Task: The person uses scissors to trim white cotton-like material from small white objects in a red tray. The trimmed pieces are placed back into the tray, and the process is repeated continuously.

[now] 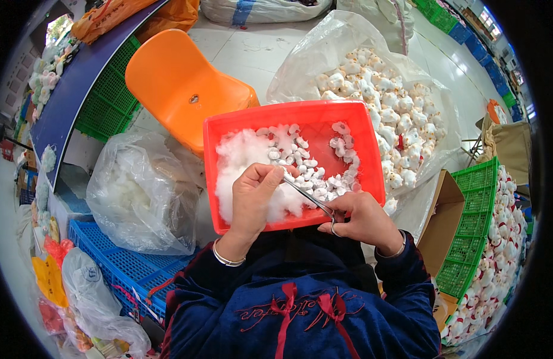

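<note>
My right hand (367, 222) has its fingers in the ring handles of metal forceps (307, 195), which look like long, slim locking ones. They point up and left to my left hand (252, 194), whose thumb and fingers are pinched together at the tip. Whatever small piece is between those fingers is mostly hidden. Both hands are above the near side of a red plastic tray (288, 110). White fluffy stuffing (240, 152) fills the tray's left part. Small white fabric pieces (318, 185) lie heaped in the middle and along the right.
An orange chair (180, 84) stands beyond the tray. Behind it to the right, a large clear bag (312, 54) holds many small white plush toys (402, 119). A plastic bag of stuffing (142, 191) rests on a blue crate (124, 257) at left. Green crates (468, 227) stand at right.
</note>
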### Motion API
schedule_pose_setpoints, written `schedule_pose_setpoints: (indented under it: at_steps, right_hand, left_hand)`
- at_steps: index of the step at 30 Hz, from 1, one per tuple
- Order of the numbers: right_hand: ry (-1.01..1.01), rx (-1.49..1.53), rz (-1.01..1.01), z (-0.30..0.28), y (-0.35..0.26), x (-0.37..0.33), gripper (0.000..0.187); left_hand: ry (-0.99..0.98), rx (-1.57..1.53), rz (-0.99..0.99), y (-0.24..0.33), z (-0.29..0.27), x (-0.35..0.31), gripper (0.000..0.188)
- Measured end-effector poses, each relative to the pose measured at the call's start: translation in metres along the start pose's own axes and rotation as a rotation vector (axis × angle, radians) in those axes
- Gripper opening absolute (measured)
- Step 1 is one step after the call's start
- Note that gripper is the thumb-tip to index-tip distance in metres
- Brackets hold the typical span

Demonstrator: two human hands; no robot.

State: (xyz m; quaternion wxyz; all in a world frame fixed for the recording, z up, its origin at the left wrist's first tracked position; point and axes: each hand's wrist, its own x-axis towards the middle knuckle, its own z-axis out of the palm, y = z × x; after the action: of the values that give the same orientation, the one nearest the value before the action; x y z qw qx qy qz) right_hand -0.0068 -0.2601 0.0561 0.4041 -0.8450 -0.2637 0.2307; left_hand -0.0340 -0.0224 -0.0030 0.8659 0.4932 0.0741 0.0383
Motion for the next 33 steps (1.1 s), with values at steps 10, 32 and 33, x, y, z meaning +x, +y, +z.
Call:
schedule_pose_setpoints:
  at_steps: [10,32,33]
  right_hand:
    - [-0.007,-0.013,0.034,0.001,-0.003,-0.001,0.034]
    - [-0.045,0.022,-0.088,-0.004,0.011,0.007,0.035]
    - [-0.056,0.032,-0.077,-0.005,0.011,0.007,0.035]
  left_hand:
    - [-0.007,-0.004,0.013,-0.002,0.003,-0.002,0.014]
    - [-0.069,-0.014,0.006,-0.005,0.002,-0.005,0.017]
    - [-0.059,0.067,0.018,-0.004,0.004,-0.007,0.017]
